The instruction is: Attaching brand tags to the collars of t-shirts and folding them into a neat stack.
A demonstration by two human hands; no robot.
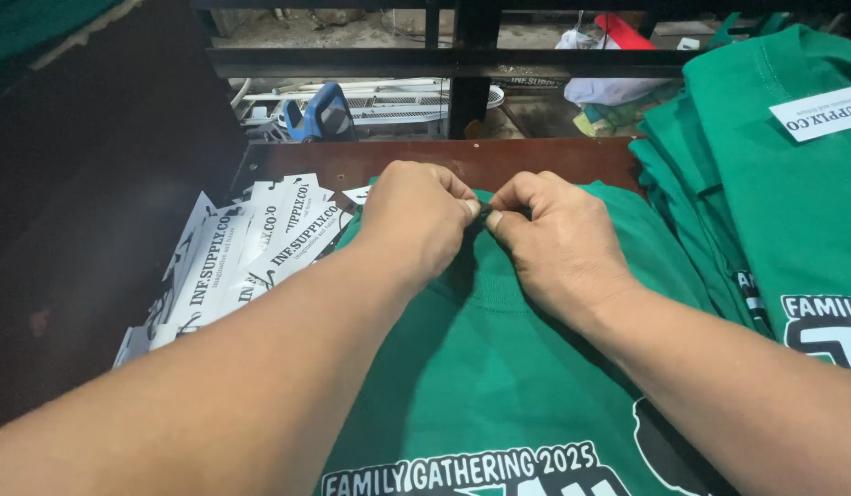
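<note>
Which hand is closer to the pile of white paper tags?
The left hand. It pinches the green shirt just right of the white paper tags. The right hand also pinches the shirt, farther from the tags, beyond the left hand.

A heap of white rectangular labels (251,257) with black lettering is lying fanned out to your left on the table. Another white label (820,115) is resting on the green stack at your right.

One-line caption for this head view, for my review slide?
Left hand and right hand pinch the collar of a green T-shirt beside white paper tags.
</note>
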